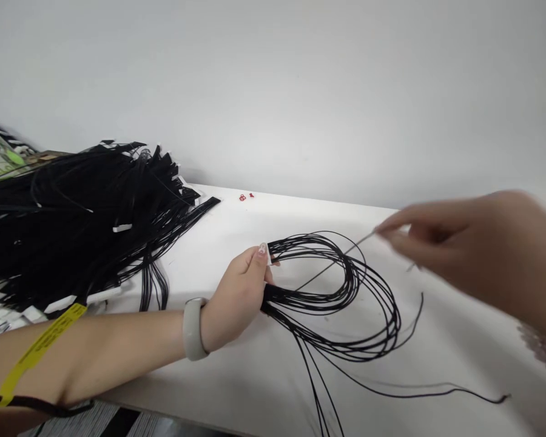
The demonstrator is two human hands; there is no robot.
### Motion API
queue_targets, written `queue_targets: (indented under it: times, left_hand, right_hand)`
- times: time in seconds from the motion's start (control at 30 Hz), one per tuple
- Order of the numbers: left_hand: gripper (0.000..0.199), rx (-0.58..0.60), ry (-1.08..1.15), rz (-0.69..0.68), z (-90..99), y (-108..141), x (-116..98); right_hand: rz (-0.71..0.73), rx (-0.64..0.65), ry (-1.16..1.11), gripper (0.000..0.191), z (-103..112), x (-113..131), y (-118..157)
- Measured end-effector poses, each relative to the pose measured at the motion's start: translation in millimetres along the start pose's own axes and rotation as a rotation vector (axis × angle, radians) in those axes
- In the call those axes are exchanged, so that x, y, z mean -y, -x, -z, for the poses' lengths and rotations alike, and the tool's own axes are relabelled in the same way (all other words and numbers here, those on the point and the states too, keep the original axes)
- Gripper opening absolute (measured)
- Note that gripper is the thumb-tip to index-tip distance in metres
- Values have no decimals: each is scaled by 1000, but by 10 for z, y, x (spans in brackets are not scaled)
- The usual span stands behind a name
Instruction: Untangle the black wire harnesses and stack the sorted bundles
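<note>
My left hand [241, 288] grips a looped bundle of thin black cables [375, 315], thumb pressed on a white connector [268, 254] at one end of it. The loops spread to the right over the table, and a few loose ends trail toward the front and right. My right hand [464, 249], smeared by motion, is raised to the right of the loops. Its thumb and forefinger pinch a single thin wire [366, 238], which runs tautly down across the coil toward my left hand. The other fingers are curled.
A large heap of black cables with white connectors [122, 228] covers the left of the white table [236, 227]. Small red rings [242, 197] lie near the wall. A yellow tag [40, 346] on a black cord crosses my left forearm. A printed bag [0, 152] sits far left.
</note>
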State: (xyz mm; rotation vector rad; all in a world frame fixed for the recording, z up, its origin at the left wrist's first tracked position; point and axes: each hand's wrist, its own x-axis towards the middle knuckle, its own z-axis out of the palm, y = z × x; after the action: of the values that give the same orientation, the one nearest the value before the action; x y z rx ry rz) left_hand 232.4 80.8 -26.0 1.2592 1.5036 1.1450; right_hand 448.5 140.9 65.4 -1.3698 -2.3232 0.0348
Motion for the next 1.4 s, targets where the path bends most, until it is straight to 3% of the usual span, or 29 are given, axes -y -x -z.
queue_targets:
  times: [0.07, 0.1, 0.17, 0.23, 0.33, 0.43, 0.53, 0.83, 1.0, 1.4]
  left_hand:
    - [41, -6, -3, -10, 1, 2, -7]
    - [42, 1, -3, -9, 1, 5, -12]
    - [42, 27, -2, -3, 2, 12, -22]
    - [42, 58, -6, 5, 4, 19, -30]
    - [41, 81, 0, 4, 14, 25, -30]
    - [40, 94, 12, -1, 31, 28, -28]
    - [40, 112, -22, -32, 38, 36, -40]
    - [40, 199, -98, -81, 9, 68, -53]
    - [39, 215, -101, -80, 21, 76, -40]
    - [41, 209, -180, -78, 27, 84, -30]
  right_hand:
    - [-118, -291, -173, 16, 96, -78, -92]
    - [-145, -377, -355, 21, 113, -104, -134]
    - [-208, -428, -761, 26, 94, -135, -202]
    - [-295, -361, -937, 30, 21, -131, -230]
    - [-277, -139, -767, 39, -145, -24, -180]
    - [-51, 118, -509, 20, -326, 174, -66]
    - [141, 222, -353, 18, -465, 340, 41]
    - [323, 215, -138, 22, -620, 392, 168]
    - [420, 177, 3, 9, -621, 397, 196]
    - [463, 155, 37, 10, -592, 408, 182]
